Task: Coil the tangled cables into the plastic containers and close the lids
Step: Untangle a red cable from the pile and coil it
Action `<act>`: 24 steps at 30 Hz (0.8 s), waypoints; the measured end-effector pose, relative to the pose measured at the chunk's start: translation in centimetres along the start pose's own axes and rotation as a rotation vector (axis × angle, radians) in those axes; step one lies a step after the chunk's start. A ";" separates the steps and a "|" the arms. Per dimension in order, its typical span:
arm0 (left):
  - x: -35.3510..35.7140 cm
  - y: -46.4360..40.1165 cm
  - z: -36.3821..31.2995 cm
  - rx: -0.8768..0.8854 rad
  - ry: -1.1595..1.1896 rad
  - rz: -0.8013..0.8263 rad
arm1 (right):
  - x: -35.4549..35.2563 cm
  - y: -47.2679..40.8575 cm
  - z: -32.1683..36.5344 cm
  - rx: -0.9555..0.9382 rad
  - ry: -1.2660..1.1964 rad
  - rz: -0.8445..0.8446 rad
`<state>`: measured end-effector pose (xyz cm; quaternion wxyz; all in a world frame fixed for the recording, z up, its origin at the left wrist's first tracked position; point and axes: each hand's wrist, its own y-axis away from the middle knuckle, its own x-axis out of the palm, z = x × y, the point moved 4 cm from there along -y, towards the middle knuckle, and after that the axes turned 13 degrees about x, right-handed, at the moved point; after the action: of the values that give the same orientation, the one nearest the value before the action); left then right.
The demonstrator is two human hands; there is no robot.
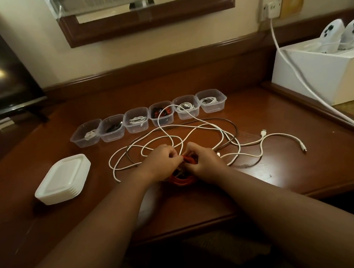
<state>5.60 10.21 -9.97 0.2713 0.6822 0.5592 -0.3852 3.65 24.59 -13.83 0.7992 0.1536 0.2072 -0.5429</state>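
left grip (165, 160) pinching white cable (172, 138) | right grip (203, 163) clutching orange cable (181, 180) | coil between both

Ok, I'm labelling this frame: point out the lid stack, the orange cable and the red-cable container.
lid stack (63, 178), head view, top lid's flat centre
orange cable (181, 180), head view, coil's front loop
red-cable container (161, 116), head view, front wall

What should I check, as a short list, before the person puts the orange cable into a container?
1. Both hands hold the coiled orange cable: ok; left hand and right hand grip it.
2. Orange coil free of the loose white cables: cannot tell; the hands hide it.
3. Row of clear plastic containers open: ok.
4. An empty container in the row: not ok; all six hold cables.
5. Stack of white plastic lids nearby: ok, on the wooden desk.
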 end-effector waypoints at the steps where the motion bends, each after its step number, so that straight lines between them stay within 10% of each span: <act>1: -0.1 -0.1 0.0 0.007 -0.017 0.009 | 0.0 -0.1 0.0 -0.005 0.003 -0.002; 13: -0.1 1.7 -0.8 0.415 -0.350 -0.094 | 0.1 -0.1 -0.1 -0.008 0.011 -0.022; 24: -1.2 0.3 0.2 0.240 -0.003 -0.061 | -0.2 -0.1 -0.2 0.021 -0.091 -0.018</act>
<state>5.71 9.29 -9.11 0.1767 0.6919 0.5290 -0.4584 3.47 24.79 -13.94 0.8012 0.1351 0.1664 -0.5587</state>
